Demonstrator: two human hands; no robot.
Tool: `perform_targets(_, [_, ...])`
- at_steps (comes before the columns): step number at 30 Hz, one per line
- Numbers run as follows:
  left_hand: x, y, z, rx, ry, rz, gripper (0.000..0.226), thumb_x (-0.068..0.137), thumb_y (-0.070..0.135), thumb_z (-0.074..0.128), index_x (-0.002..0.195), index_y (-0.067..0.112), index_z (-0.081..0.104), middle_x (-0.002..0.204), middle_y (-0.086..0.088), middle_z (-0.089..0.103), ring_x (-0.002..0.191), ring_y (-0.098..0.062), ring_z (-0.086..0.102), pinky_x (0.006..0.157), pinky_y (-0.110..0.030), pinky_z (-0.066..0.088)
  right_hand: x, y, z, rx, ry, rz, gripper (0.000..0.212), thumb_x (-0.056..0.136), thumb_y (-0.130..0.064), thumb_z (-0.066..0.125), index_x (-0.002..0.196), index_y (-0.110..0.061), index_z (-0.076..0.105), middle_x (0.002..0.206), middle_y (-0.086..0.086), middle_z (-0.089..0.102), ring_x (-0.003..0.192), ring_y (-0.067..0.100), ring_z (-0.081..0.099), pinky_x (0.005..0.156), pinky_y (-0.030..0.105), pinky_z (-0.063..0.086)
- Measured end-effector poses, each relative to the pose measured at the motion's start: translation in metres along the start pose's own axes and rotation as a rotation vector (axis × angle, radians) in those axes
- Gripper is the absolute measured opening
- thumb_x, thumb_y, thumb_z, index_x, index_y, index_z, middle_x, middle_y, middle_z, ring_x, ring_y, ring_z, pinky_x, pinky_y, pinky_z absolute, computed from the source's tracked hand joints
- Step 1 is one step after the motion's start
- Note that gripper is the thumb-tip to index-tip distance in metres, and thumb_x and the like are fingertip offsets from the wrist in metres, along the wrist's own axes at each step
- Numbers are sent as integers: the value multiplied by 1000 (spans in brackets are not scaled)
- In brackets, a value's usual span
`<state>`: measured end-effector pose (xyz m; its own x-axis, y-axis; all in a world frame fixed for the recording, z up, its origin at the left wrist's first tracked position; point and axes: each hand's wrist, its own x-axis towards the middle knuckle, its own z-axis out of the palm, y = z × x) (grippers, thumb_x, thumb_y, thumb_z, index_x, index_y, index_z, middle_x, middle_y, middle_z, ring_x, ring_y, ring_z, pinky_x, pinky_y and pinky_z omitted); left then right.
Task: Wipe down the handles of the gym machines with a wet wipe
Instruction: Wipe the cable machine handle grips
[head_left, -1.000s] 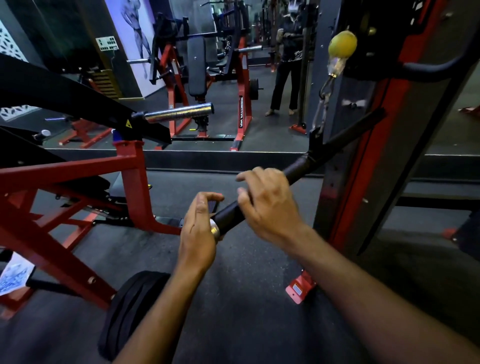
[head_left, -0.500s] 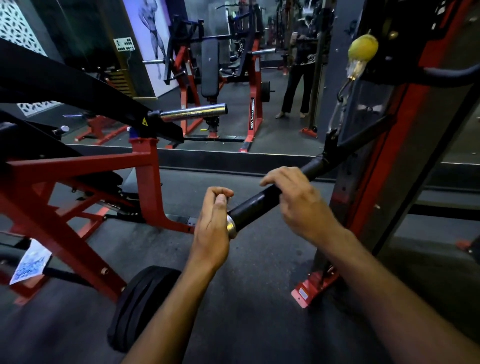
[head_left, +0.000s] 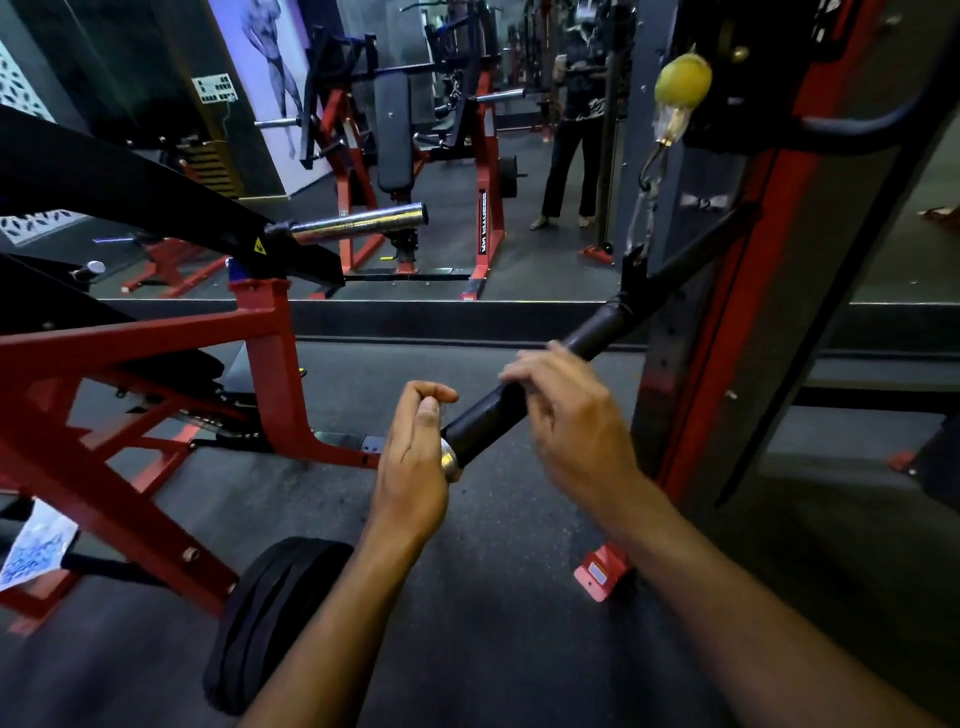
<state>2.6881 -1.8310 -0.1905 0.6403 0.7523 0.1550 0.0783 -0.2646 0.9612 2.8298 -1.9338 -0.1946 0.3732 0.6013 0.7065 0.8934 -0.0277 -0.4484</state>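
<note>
Two bare forearms are seen from above, entering from the lower edge. No sleeve is worn on either as far as they are shown, and both wrists are left uncovered. The left hand (head_left: 413, 467) is bare; no glove is worn on it. The right hand (head_left: 576, 431) is likewise ungloved, though its fingers (head_left: 524, 371) are blurred, so finer detail there cannot be made out.

You will find a yellow triangular warning sign (head_left: 259, 246) on the black lever arm (head_left: 156, 192). White vertical lettering (head_left: 483, 221) stands on the red upright (head_left: 488, 156) seen in the mirror, but it is too blurred to read.
</note>
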Motion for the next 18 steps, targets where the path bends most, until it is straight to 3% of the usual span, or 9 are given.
perform_targets(3, [0,-2,2,-99,-26,4,30,99,47,34,106,26,56,111,-17,61,101,-34,66,72,-47,60,-19,-40,19,83,-42,-140,30,95,-9,50,119,-8,66,118,10,68,120,22,60,118,43,35])
perform_targets(6, [0,-4,1,-154,-16,29,31,102,43,35,107,21,55,108,-23,60,95,-30,63,71,-37,57,-27,-49,26,120,-26,-213,30,93,-3,55,121,-4,67,119,10,67,120,23,61,114,45,39])
perform_targets(11, [1,-8,-1,-91,20,52,32,103,48,33,109,27,56,106,-21,60,94,-36,62,76,-58,54,-16,-23,16,34,-32,-376,25,94,-2,63,117,-3,71,121,9,69,121,21,62,112,44,41])
perform_targets(13, [-1,-7,1,-73,33,40,33,103,49,31,108,29,57,108,-17,61,97,-41,64,72,-55,55,-11,-11,7,-8,-40,-431,21,95,-6,63,114,-4,72,118,9,70,118,22,63,110,42,43])
perform_targets(15, [-2,-4,4,-60,27,18,34,101,50,31,102,30,58,107,-13,60,93,-39,64,64,-45,51,-2,7,-8,-69,-33,-405,21,93,-10,65,111,-5,72,114,11,69,117,25,61,107,43,45])
perform_targets(18, [-2,-1,4,-18,11,0,35,99,51,29,92,33,58,104,-4,56,93,-29,63,64,-38,49,14,32,-25,-149,76,-236,16,86,-11,72,101,-5,74,103,11,64,108,28,57,98,40,47])
